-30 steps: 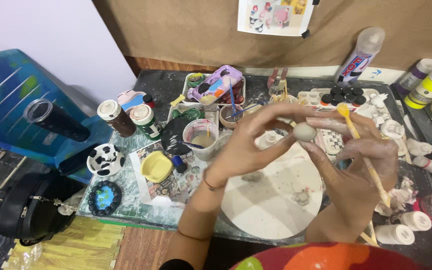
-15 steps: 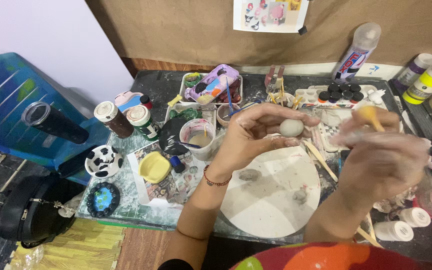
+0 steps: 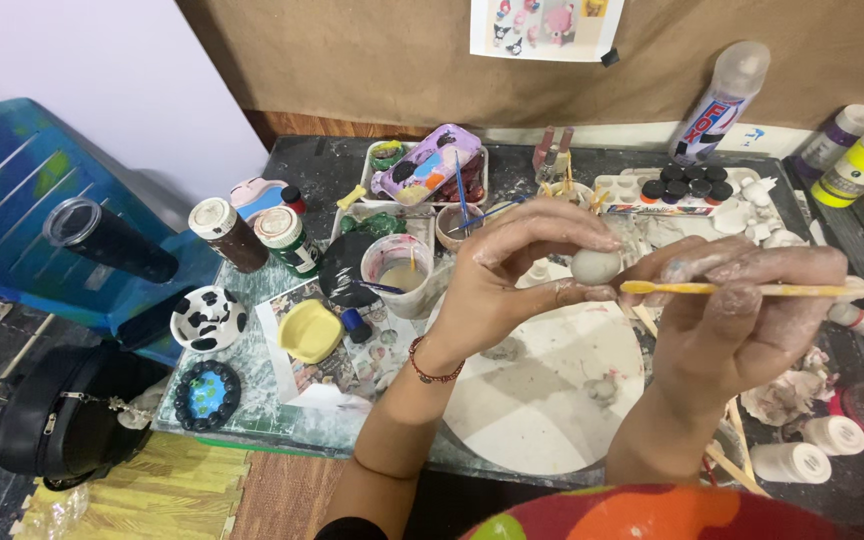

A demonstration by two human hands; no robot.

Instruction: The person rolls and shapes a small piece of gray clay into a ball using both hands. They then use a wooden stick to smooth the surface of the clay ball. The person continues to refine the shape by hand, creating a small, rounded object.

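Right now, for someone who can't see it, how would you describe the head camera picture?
The left hand pinches a small grey clay ball above a round white board. The right hand holds a yellow-tipped wooden stick level beside it, amid paint bottles on a cluttered craft table.

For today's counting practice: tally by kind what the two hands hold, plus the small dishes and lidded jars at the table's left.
clay ball in left hand: 1
wooden stick in right hand: 1
cow-patterned dish, yellow dish, blue dish: 3
brown jar, green jar: 2
Total: 7
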